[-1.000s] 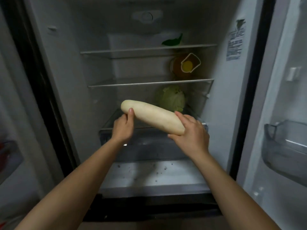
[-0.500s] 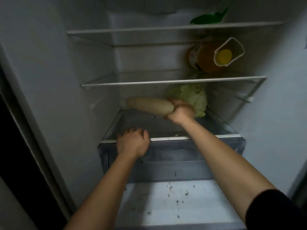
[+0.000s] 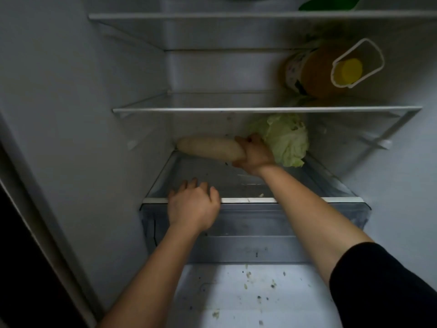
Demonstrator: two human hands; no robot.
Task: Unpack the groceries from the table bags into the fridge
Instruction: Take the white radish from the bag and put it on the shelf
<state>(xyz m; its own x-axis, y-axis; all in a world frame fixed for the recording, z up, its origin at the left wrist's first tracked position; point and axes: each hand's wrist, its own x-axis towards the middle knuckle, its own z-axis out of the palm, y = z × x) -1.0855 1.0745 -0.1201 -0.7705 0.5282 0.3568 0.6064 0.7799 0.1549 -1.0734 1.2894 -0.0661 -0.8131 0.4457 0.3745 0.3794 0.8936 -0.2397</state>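
Here the right hand (image 3: 254, 153) reaches deep into the fridge (image 3: 71, 95), and its fingers (image 3: 242, 140) wrap the near end of the white radish (image 3: 210, 149). The white radish lies on its side on the lowest glass shelf (image 3: 295, 200), far end towards the back left corner. Just beside the right hand, on the same shelf, sits a pale green cabbage (image 3: 286, 140); the back of the hand seems to touch its leaves.

The left hand (image 3: 192, 204) rests palm down on the white front edge of that shelf, left of centre, fingers loosely bent and gripping nothing. Under the shelf is a clear drawer (image 3: 260, 223), pushed in.

On the middle shelf (image 3: 236, 109), at the right, a bottle of amber liquid (image 3: 316, 72) lies on its side, its yellow cap and white carry handle facing the camera. A green object (image 3: 331, 2) shows on the top shelf (image 3: 236, 15), cut off by the frame. Small crumbs (image 3: 248, 275) lie scattered on the white ledge in front of the drawer. A black sleeve (image 3: 378, 287) covers the right upper arm.
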